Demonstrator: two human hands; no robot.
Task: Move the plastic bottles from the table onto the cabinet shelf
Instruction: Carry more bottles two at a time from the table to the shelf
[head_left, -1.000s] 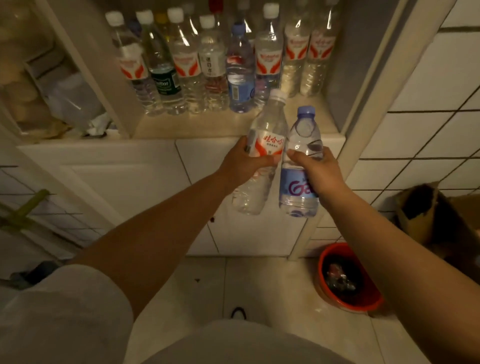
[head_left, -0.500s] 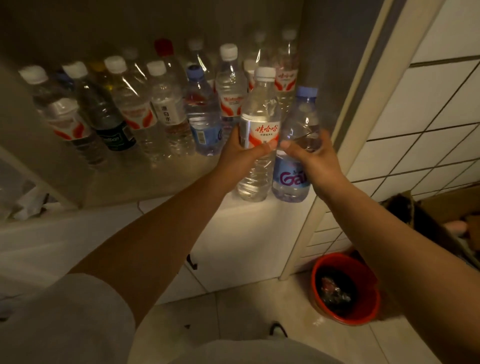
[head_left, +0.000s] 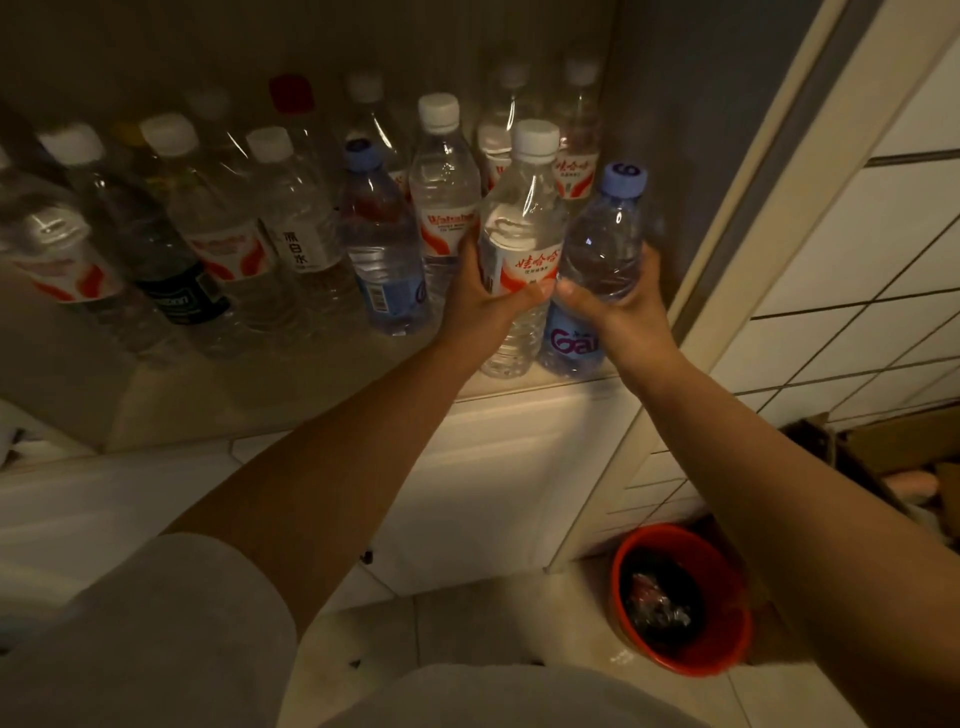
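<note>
My left hand (head_left: 485, 301) grips a clear white-capped bottle with a red label (head_left: 522, 228). Beside it, my right hand (head_left: 618, 306) grips a blue-capped bottle with a blue label (head_left: 605, 244). Both bottles stand upright, side by side, with their bases at the front right of the cabinet shelf (head_left: 291, 384); whether they rest on it I cannot tell. Behind and to the left, several other plastic bottles (head_left: 384, 244) stand in rows on the same shelf.
The cabinet's right side wall (head_left: 691, 156) is close beside the blue-capped bottle. White cabinet doors (head_left: 493, 483) lie below the shelf. On the floor at the right stand a red bucket (head_left: 727, 639) and a cardboard box (head_left: 883, 447). A tiled wall (head_left: 857, 291) is at the right.
Both hands have carried their bottles up from in front of the cabinet doors and forward to the shelf's front right. The view has moved closer to the shelf.
</note>
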